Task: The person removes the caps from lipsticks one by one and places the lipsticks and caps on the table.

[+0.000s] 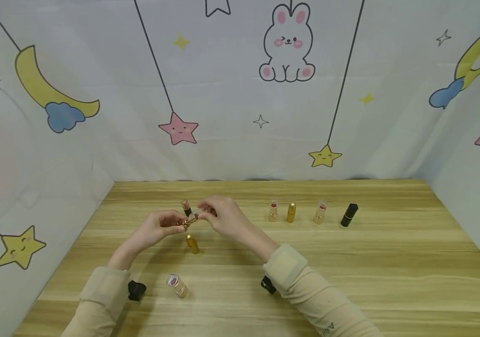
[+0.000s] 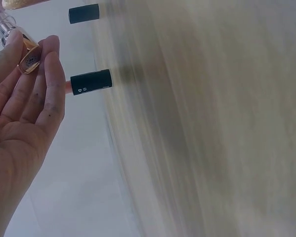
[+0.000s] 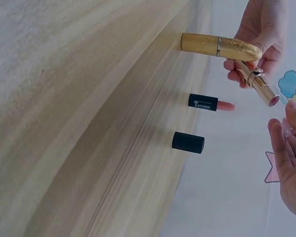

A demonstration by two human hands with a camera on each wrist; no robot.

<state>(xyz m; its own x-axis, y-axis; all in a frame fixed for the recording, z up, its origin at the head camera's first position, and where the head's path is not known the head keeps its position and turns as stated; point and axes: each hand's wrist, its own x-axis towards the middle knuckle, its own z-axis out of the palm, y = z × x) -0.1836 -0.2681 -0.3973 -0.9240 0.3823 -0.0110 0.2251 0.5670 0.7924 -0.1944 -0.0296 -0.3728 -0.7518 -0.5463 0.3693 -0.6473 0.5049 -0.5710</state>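
Note:
My left hand (image 1: 155,228) pinches the base of a gold lipstick (image 3: 259,81), tilted, with its dark pink bullet showing. Across from it, my right hand (image 1: 224,216) holds a clear cap (image 3: 287,126) between thumb and fingers, close to the bullet end. Just behind the hands stands an uncapped black lipstick (image 3: 212,103) with a peach-pink bullet. Its neighbour, a black cap (image 3: 188,142), is hidden by my right hand in the head view. Nearer me, a capped gold lipstick (image 1: 192,244) stands upright on the wooden table (image 1: 370,281).
Closer to the front stands a clear-capped lipstick (image 1: 177,285). Toward the back right are two clear-capped lipsticks, one of them red (image 1: 273,211), a gold one (image 1: 291,213) and a black one (image 1: 349,215). Black objects (image 1: 136,290) show beside both sleeves. A printed curtain (image 1: 231,154) borders the table.

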